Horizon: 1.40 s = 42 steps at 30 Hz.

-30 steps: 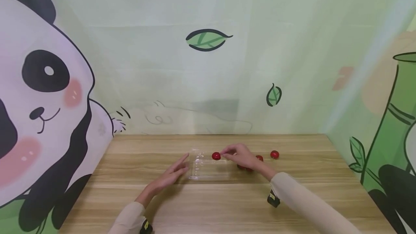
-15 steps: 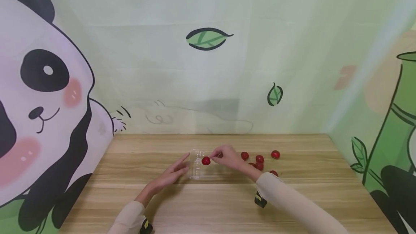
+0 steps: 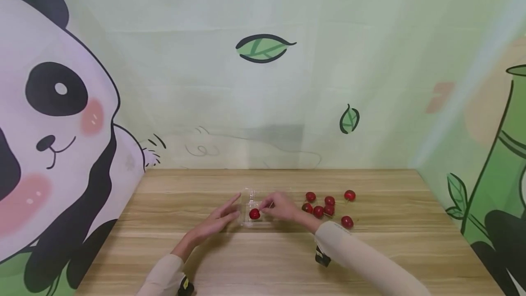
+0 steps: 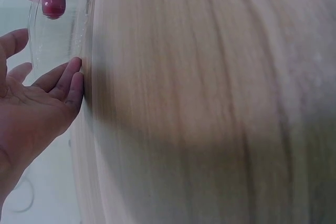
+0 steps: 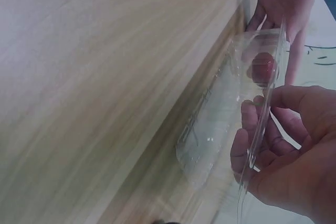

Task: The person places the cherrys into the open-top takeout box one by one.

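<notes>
Wooden table (image 3: pixel 246 264): one cherry (image 3: pixel 254 214), hung in a pinch of the right hand (image 3: pixel 281 205), has been brought from the clear box's (image 5: pixel 207 124) 1 o'clock to 8 o'clock, straight-fingered left hand (image 3: pixel 218 220) laid at 9; placing judged nearly done, seven cherries (image 3: pixel 318 212) left loose at 3.

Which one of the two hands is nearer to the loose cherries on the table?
The right hand. It is at the clear tray, just left of the loose cherries; the left hand is farther, beside the tray's left end.
</notes>
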### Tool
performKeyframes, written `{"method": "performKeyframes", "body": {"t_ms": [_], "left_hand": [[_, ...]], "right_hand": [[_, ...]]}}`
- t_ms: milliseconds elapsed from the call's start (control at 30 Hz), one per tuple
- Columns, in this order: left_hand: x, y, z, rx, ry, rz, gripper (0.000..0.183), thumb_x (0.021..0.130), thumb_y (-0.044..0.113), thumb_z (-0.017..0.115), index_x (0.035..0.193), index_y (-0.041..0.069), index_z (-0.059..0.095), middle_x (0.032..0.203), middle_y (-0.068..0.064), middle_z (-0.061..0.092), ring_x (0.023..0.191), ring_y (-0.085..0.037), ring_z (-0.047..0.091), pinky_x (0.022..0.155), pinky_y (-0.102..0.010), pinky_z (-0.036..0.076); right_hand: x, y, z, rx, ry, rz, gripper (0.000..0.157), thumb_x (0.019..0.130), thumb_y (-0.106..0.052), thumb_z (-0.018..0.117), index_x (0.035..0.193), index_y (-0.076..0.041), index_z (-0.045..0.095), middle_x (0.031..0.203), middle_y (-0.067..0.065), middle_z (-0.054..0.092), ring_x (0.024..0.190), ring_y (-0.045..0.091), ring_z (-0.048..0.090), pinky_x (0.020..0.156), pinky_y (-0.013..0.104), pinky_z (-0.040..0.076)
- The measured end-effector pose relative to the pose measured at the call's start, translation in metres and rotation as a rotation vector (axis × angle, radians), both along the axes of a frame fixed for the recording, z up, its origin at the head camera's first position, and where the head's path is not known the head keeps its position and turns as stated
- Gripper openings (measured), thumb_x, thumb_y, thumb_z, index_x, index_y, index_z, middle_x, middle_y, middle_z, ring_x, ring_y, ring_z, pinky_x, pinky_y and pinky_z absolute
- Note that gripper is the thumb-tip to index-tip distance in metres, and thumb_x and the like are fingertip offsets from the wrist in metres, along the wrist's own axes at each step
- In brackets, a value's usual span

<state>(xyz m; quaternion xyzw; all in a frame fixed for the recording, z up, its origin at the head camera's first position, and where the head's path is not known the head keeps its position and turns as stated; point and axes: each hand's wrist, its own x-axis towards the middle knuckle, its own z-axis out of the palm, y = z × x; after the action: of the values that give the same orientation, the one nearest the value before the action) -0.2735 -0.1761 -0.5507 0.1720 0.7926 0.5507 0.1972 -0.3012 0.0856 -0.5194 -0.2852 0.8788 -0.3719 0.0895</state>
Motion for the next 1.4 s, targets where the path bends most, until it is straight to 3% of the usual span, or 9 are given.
{"method": "performKeyframes", "body": {"t_ms": [200, 400, 633, 1033, 1400], "left_hand": [[-0.001, -0.001, -0.001, 0.004, -0.009, 0.006, 0.067, 0.109, 0.031, 0.049, 0.166, 0.021, 0.014, 0.165, -0.028, 0.028, 0.152, -0.048, 0.028, 0.119, -0.068, 0.029], [-0.001, -0.001, -0.001, -0.004, 0.004, 0.011, 0.066, 0.109, 0.028, 0.049, 0.166, 0.021, 0.015, 0.164, -0.029, 0.029, 0.151, -0.049, 0.029, 0.12, -0.068, 0.028], [0.0, -0.001, 0.0, -0.009, 0.005, 0.022, 0.065, 0.109, 0.027, 0.049, 0.165, 0.021, 0.017, 0.163, -0.029, 0.03, 0.151, -0.049, 0.029, 0.12, -0.068, 0.027], [-0.001, 0.0, -0.002, 0.019, -0.012, 0.011, 0.066, 0.109, 0.03, 0.049, 0.165, 0.022, 0.016, 0.165, -0.027, 0.027, 0.153, -0.047, 0.027, 0.12, -0.068, 0.027], [0.001, 0.0, 0.0, 0.026, -0.015, 0.008, 0.067, 0.109, 0.03, 0.049, 0.166, 0.022, 0.016, 0.166, -0.027, 0.025, 0.153, -0.048, 0.026, 0.12, -0.068, 0.025]], "right_hand": [[0.003, -0.009, -0.001, -0.034, -0.052, 0.039, 0.011, 0.092, 0.004, 0.068, 0.099, 0.005, 0.076, 0.097, 0.02, 0.078, 0.081, 0.029, 0.071, 0.065, 0.016, 0.053], [0.007, -0.014, -0.003, -0.014, -0.04, 0.047, 0.011, 0.091, 0.004, 0.069, 0.098, 0.005, 0.076, 0.096, 0.018, 0.078, 0.081, 0.018, 0.069, 0.07, 0.018, 0.054], [0.01, -0.017, -0.005, 0.0, -0.048, 0.05, 0.011, 0.091, 0.003, 0.069, 0.098, 0.005, 0.076, 0.097, 0.018, 0.078, 0.089, 0.025, 0.071, 0.079, 0.027, 0.058], [0.005, -0.007, -0.002, 0.012, -0.083, 0.032, 0.014, 0.094, -0.002, 0.067, 0.103, 0.004, 0.076, 0.1, 0.015, 0.078, 0.082, 0.011, 0.065, 0.073, 0.02, 0.053], [0.006, 0.022, 0.017, -0.027, 0.04, -0.013, 0.017, 0.098, -0.007, 0.066, 0.103, 0.005, 0.076, 0.098, 0.014, 0.078, 0.082, 0.01, 0.066, 0.073, 0.018, 0.054]]}}
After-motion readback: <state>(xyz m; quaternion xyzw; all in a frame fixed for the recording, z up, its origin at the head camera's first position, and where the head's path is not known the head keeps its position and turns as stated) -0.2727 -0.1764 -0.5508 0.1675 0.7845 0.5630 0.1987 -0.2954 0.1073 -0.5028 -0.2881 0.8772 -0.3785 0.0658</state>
